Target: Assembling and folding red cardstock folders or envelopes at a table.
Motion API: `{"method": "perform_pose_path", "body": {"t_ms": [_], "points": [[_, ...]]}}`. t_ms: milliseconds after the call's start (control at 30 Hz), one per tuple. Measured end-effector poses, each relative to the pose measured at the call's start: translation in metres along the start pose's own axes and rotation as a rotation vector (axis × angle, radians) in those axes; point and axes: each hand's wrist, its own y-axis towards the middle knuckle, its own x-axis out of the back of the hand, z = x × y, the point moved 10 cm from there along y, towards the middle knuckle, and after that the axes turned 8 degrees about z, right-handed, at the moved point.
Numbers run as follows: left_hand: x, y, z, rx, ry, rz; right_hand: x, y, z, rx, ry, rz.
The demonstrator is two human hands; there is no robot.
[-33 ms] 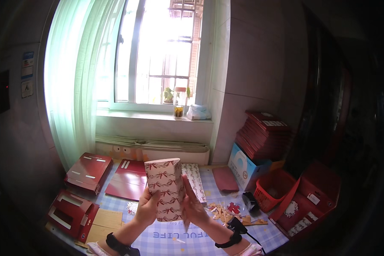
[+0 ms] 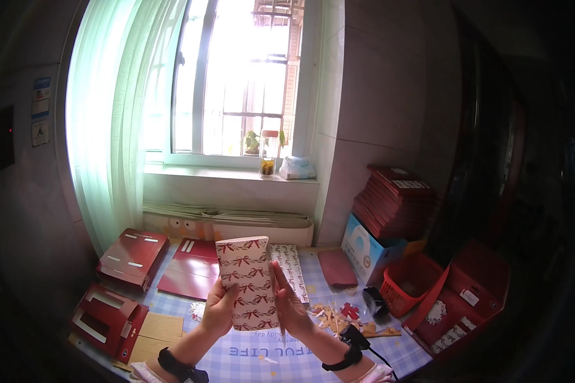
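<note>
Upright between my hands over the middle of the table is a white patterned paper sleeve (image 2: 246,281), printed with rows of red bows and leafy garlands. My left hand (image 2: 219,311) grips its left edge, thumb on the front face. Along the right edge my right hand (image 2: 292,313) presses with fingers stretched up and together. The sleeve's back is hidden. Behind it lies a white patterned sheet stack (image 2: 292,271), beside a dark red sheet (image 2: 188,268). A white lacy piece (image 2: 198,311) is near my left wrist.
Dark red folded boxes (image 2: 131,258) and a windowed red box (image 2: 108,322) are at left, near tan cardboard (image 2: 156,335). Wooden scraps (image 2: 332,319), a black cable (image 2: 358,338), a red basket (image 2: 412,284), an open red box (image 2: 460,300) and a blue-white carton (image 2: 364,252) stand right.
The paper sleeve has turned slightly, so its front faces me more squarely and its right side face no longer shows. Both hands keep their hold in nearly the same place.
</note>
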Motion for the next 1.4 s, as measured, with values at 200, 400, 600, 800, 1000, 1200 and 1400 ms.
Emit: {"method": "perform_pose_path", "body": {"t_ms": [200,400,600,800,1000,1200,1400], "points": [[-0.001,0.0,0.001,0.028,0.099,0.055,0.001,-0.002,-0.011,-0.155,0.518,0.0],[0.005,-0.001,0.007,0.041,0.209,0.094,-0.003,-0.005,-0.028,-0.283,0.453,0.104],[0.002,-0.003,0.007,0.042,0.236,0.091,0.001,-0.002,-0.025,-0.301,0.402,0.088],[0.021,-0.001,-0.002,0.036,0.334,0.004,-0.005,-0.006,-0.029,-0.293,0.33,0.182],[0.008,-0.004,-0.026,-0.172,0.452,0.133,-0.001,-0.016,-0.005,-0.15,0.489,0.531],[0.014,-0.007,-0.021,-0.14,0.393,0.067,0.004,-0.005,-0.014,-0.091,0.381,0.368],[-0.004,-0.011,-0.022,-0.135,0.547,0.092,0.017,-0.001,-0.007,-0.059,0.263,0.168]]}}
